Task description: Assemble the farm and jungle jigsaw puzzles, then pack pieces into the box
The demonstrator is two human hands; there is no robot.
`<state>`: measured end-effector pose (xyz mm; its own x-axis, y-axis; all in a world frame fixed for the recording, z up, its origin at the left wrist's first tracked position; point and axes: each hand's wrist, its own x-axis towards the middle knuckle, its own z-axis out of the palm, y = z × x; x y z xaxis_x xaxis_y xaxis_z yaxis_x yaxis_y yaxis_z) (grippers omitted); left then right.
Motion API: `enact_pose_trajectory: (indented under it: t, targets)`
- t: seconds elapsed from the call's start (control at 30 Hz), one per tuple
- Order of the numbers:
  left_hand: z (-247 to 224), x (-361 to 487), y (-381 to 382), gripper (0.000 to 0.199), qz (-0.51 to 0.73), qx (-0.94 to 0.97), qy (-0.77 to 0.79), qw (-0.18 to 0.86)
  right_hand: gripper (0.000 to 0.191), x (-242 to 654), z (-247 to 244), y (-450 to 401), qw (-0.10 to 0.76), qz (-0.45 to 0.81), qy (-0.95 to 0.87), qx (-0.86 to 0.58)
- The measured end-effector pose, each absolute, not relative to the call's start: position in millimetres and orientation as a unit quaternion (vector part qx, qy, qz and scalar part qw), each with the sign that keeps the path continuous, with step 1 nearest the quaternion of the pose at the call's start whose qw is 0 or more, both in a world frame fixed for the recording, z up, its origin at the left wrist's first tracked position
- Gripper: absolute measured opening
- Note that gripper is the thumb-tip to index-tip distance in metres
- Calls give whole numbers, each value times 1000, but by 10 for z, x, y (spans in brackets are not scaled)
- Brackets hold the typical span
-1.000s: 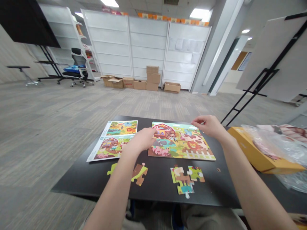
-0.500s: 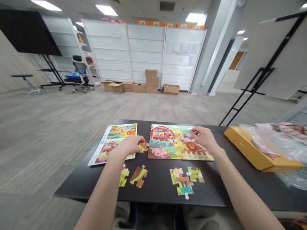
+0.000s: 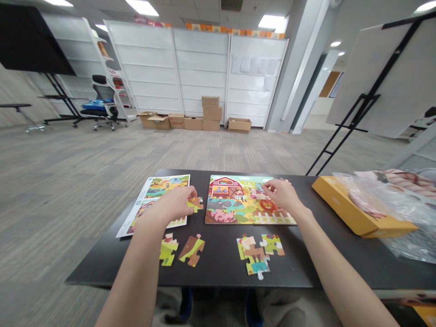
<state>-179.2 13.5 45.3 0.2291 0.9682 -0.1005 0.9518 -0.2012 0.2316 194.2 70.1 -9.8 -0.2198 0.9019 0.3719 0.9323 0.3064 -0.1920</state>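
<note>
My left hand [image 3: 172, 203] is closed in a pinch on a green and brown jigsaw piece [image 3: 195, 204], just left of the puzzle board [image 3: 223, 216]. Over the upper right part of the board, my right hand [image 3: 284, 194] has its fingers curled together at the picture; whatever lies between them is hidden. The board shows a red barn, a pig, a lion and a white fence. Under my left hand lies a printed picture sheet [image 3: 131, 222], partly covered. Two loose pieces [image 3: 192, 250] lie nearer me on the left, and a cluster of pieces [image 3: 255, 255] on the right.
A yellow box [image 3: 344, 211] with clear plastic wrapping [image 3: 381, 204] stands on the right of the black table [image 3: 218, 272]. Beyond the table are cardboard boxes [image 3: 211, 113], white shelving [image 3: 200, 68], an office chair [image 3: 102, 102] and a whiteboard stand [image 3: 354, 118].
The whole view has shifted slightly. My left hand, with its jigsaw piece, has moved a little left, away from the board. My right hand stays at about the same spot on the board.
</note>
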Motion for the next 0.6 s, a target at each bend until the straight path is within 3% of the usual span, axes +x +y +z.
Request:
enact_pose_trajectory:
  t: [0.2, 0.4, 0.6]
  targets:
    - [337, -1659, 208, 41, 108, 819, 548, 129, 28, 1930, -103, 698, 210, -17, -784, -584]
    - [172, -1609, 335, 37, 104, 832, 528, 132, 25, 1882, -94, 655, 206, 6, -792, -574]
    - [156, -1594, 360, 45, 102, 826, 539, 129, 26, 1850, -104, 652, 185, 11, -797, -575]
